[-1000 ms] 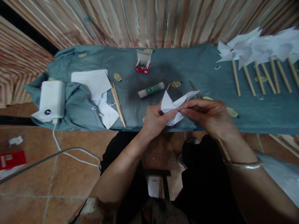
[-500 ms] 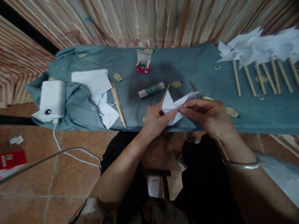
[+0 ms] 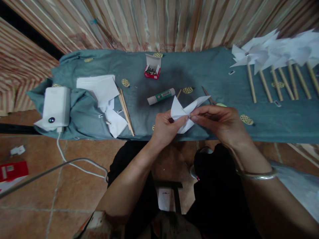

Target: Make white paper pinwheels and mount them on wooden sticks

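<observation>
A white paper pinwheel (image 3: pixel 183 113) with folded blades is held just above the cloth's front edge. My left hand (image 3: pixel 165 127) is closed on its left side, the thumb pressing close to the centre. At that centre my right hand (image 3: pixel 221 124) pinches a tiny metallic thumbtack (image 3: pixel 189 116), mostly covered by thumb and fingers. Behind the paper a wooden stick (image 3: pixel 179 94) pokes out. Beyond lie a green-and-white glue stick (image 3: pixel 161 96) and an opened red box (image 3: pixel 152 71) of metal thumbtacks. Partly behind my right hand are scissors (image 3: pixel 208 95).
On the right, several finished pinwheels (image 3: pixel 259 53) lie in a row with their sticks. To the left are white paper sheets (image 3: pixel 99 88), loose wooden sticks (image 3: pixel 126 114) and a white power bank (image 3: pixel 56 107) with a cable. Green cloth (image 3: pixel 112 63) covers the table; a curtain (image 3: pixel 174 23) hangs behind.
The paper pinwheel has shifted and tilted slightly to the left, and less of the stick shows behind it. Both hands keep their hold near its centre.
</observation>
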Demonstrator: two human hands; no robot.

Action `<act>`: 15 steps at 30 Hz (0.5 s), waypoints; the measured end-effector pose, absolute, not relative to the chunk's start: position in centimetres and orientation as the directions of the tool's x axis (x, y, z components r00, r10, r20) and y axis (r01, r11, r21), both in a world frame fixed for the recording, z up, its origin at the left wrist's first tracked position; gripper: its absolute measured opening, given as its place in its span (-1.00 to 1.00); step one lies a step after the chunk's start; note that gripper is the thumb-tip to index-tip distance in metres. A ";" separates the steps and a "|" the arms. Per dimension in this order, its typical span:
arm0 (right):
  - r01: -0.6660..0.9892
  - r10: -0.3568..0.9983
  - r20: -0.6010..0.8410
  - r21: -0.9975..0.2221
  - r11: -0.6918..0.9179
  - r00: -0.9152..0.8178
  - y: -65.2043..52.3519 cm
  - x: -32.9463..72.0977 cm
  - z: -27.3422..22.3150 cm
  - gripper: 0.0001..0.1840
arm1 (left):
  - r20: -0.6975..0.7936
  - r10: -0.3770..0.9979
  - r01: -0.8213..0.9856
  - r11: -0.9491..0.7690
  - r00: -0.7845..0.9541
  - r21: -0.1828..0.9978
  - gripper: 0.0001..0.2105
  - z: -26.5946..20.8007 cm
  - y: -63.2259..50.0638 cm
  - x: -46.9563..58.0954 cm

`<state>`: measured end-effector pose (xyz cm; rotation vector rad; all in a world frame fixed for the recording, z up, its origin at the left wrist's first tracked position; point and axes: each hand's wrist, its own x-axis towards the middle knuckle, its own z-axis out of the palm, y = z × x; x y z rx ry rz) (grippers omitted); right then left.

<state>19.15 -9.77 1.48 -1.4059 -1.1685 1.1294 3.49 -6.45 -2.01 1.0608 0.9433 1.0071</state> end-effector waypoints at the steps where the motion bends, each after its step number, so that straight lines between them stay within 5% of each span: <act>1: 0.111 0.991 -0.065 -0.991 -0.078 0.117 -9.8 19.1 1.4 -0.90 | -0.129 0.955 -0.190 0.183 0.266 0.965 -0.71 -2.0 -6.5 3.5; 15: 0.164 0.992 -0.060 -0.983 -0.078 0.113 -9.8 19.2 1.6 -0.92 | -0.147 0.950 -0.203 0.207 0.276 0.957 -0.69 -1.9 -6.5 3.5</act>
